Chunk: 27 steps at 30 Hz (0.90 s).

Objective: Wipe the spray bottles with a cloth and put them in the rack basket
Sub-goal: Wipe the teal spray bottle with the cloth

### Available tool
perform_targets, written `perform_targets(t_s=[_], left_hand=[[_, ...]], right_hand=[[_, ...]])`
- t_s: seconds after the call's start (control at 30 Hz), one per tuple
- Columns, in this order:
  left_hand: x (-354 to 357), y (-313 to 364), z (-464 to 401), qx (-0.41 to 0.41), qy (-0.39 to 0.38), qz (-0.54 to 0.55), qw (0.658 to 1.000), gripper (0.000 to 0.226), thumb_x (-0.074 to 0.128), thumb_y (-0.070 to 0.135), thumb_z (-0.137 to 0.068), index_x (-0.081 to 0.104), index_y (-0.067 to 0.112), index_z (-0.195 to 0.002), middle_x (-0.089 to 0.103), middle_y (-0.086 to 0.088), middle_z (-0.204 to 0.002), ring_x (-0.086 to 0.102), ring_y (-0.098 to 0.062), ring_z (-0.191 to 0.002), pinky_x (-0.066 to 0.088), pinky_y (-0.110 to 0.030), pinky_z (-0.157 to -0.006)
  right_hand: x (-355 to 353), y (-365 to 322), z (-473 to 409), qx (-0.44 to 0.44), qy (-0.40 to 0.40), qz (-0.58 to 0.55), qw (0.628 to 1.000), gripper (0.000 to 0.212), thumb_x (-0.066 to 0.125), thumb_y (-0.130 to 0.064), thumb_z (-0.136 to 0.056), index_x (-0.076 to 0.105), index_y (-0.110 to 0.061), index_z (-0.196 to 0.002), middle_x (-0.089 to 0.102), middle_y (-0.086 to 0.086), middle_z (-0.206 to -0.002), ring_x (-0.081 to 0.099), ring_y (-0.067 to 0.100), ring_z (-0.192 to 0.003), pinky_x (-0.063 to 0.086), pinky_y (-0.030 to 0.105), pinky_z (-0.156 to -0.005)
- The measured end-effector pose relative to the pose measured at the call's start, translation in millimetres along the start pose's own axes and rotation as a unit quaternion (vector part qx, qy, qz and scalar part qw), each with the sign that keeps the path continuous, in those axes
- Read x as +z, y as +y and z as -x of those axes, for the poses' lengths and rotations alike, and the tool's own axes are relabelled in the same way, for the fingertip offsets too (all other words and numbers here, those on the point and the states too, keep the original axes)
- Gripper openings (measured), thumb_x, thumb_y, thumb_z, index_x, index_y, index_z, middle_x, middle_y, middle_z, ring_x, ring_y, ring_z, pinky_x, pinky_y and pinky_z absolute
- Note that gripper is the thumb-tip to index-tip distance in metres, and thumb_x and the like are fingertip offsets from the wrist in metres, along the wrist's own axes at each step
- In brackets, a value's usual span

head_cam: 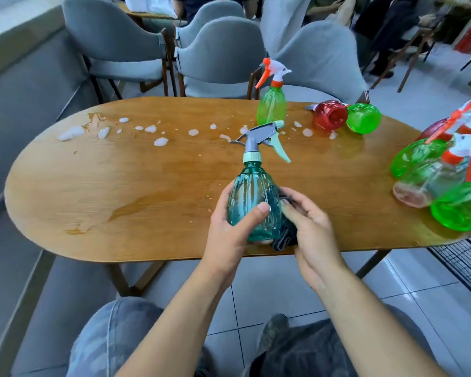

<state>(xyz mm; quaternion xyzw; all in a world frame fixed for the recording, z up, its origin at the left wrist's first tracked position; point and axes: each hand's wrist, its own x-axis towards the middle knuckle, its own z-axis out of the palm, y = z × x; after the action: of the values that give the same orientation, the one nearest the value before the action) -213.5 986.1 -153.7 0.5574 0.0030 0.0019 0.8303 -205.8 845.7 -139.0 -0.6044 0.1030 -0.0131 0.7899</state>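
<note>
Both forearms reached forward from the bottom of the view and met over the near edge of the oval wooden surface (98,186). The left hand (230,235) wrapped the belly of a teal spray bottle (252,205), thumb across its front and fingers curled behind it. The right hand (313,235) came in from the other side, fingers bent, pressing a dark grey cloth (284,236) against the bottle's right flank and base; the cloth bunched between palm and bottle.

The teal spray bottle was held nearly upright, leaning slightly away from the person, its long axis running from the base at the surface's near edge up to the grey spray head (261,134). The nozzle pointed up and to the right, and the pale green trigger hung down to the right.

Farther back a green bottle with an orange trigger (272,104) stood upright. To its right a red bottle (330,114) and a green bottle (363,118) lay on their sides, touching. More bottles (433,170) lay piled at the right end. White foam blobs (161,142) and wet patches dotted the far left. Black wire mesh (465,263) showed on the floor at right
</note>
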Motion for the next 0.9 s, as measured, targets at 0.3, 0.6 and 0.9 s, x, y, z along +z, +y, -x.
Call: perform_targets(t_s=[0.3, 0.6, 0.9], left_hand=[[10, 12, 62, 0.02, 0.045, -0.034, 0.998, 0.076, 0.086, 0.037, -0.081, 0.053, 0.045, -0.15, 0.068, 0.008, -0.142, 0.069, -0.017, -0.128, 0.062, -0.039, -0.097], [16, 25, 93, 0.077, 0.072, -0.186, 0.977, 0.078, 0.076, 0.062, -0.074, 0.048, 0.061, -0.147, 0.047, 0.044, -0.148, 0.039, 0.019, -0.141, 0.037, -0.018, -0.108], [16, 17, 83, 0.057, 0.069, -0.188, 0.978, 0.076, 0.077, 0.059, -0.077, 0.049, 0.058, -0.149, 0.049, 0.033, -0.155, 0.041, 0.007, -0.147, 0.036, -0.047, -0.126]], right_hand=[[-16, -14, 56, 0.056, -0.058, -0.011, 0.997, 0.029, 0.058, -0.002, -0.103, 0.075, -0.017, -0.122, 0.079, 0.001, -0.117, 0.074, 0.018, -0.112, 0.058, 0.036, -0.095], [-30, -35, 73, -0.047, -0.029, 0.026, 0.998, 0.024, 0.068, -0.008, -0.098, 0.076, -0.024, -0.115, 0.079, -0.006, -0.113, 0.073, 0.011, -0.111, 0.054, 0.026, -0.095], [-16, -83, 32, -0.348, -0.031, 0.262, 0.9, 0.024, 0.074, -0.009, -0.096, 0.079, -0.022, -0.116, 0.076, -0.012, -0.118, 0.069, 0.008, -0.115, 0.051, 0.022, -0.099]])
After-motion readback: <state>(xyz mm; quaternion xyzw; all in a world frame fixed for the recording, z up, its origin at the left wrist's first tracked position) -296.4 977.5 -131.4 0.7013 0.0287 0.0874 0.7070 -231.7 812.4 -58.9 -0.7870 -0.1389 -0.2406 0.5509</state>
